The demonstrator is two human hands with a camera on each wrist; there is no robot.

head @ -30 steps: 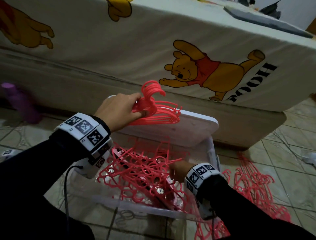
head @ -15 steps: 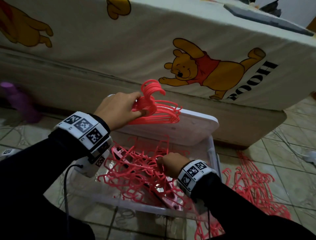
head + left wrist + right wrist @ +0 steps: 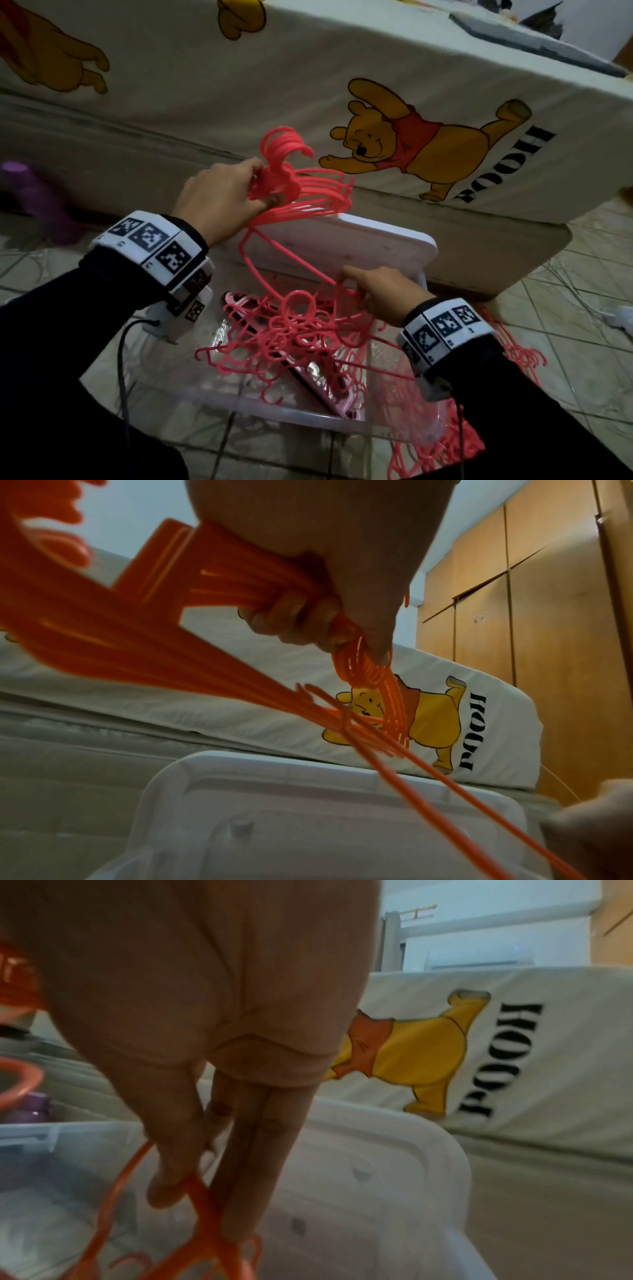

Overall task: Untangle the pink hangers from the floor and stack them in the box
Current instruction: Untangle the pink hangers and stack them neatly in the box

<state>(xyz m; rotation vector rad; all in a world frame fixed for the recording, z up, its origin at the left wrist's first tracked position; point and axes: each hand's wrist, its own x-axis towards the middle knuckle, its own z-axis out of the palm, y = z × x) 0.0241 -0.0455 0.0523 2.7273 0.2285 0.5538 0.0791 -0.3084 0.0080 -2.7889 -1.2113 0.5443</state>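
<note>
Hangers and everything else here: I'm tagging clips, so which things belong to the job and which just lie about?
Job: hanger bundle in left hand; tangled hangers under right hand; clear box; floor hangers.
Lying about: bed sheet; purple object; box lid.

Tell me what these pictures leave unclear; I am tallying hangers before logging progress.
- Aligned bunch of pink plastic hangers in the left hand: count unreadable, overlapping in head view, blurred in left wrist view.
- Tangled pink hangers in the clear plastic box: the right hand covers its own grip.
- Pink hangers on the tiled floor: partly hidden behind the right sleeve.
</note>
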